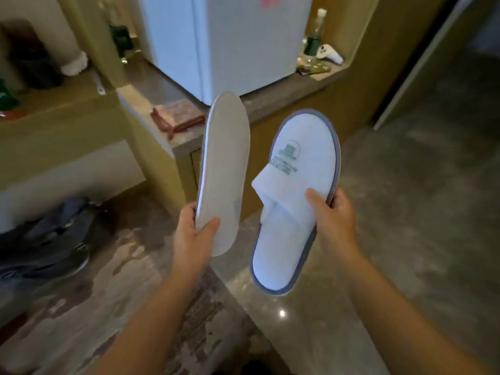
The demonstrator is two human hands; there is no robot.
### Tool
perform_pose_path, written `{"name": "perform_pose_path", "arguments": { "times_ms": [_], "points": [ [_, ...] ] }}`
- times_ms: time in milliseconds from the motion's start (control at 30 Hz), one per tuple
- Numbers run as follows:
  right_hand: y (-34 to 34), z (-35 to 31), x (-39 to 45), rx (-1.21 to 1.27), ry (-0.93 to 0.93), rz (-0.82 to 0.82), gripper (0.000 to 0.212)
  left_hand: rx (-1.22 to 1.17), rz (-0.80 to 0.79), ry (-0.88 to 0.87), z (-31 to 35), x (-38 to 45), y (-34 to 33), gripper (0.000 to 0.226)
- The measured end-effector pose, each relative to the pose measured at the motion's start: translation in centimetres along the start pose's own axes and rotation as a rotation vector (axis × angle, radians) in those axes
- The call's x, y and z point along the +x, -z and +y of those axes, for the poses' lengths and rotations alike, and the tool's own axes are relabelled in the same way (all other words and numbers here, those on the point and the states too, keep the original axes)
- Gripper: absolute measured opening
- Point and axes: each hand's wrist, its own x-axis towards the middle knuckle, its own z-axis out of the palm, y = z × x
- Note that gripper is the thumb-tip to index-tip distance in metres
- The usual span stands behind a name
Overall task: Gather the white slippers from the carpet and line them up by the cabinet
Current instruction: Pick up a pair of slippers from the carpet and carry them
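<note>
Slippers fill both hands, held up in the air in front of the tan wooden cabinet (189, 169) with its grey stone top. The left hand (193, 234) grips the heel end of one white terry slipper (224, 169), turned on edge so its pale grey sole faces the camera. The right hand (334, 220) holds the second white slipper with grey edging (300, 185) at its side, thumb pressed on the upper, green printed logo showing. The two slippers sit near each other without touching. Below lies a patterned grey and brown carpet (89, 307); a white fridge (230, 41) stands on the cabinet top.
</note>
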Motion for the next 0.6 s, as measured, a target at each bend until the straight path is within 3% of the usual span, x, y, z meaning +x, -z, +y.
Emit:
{"name": "perform_pose_path", "arguments": {
  "times_ms": [133,367,600],
  "points": [
    [7.6,0.5,1.1,0.032,-0.011,0.242,0.014,-0.005,-0.251,-0.115,2.1,-0.4,-6.6,0.026],
    [19.7,1.7,4.0,0.045,-0.055,0.536,0.016,-0.042,-0.584,-0.138,6.4,-3.0,-19.6,0.024],
    [31.2,0.6,14.2,0.009,-0.027,0.556,0.012,-0.047,-0.627,-0.198,11.9,-3.2,-35.3,0.027]
  ]
}}
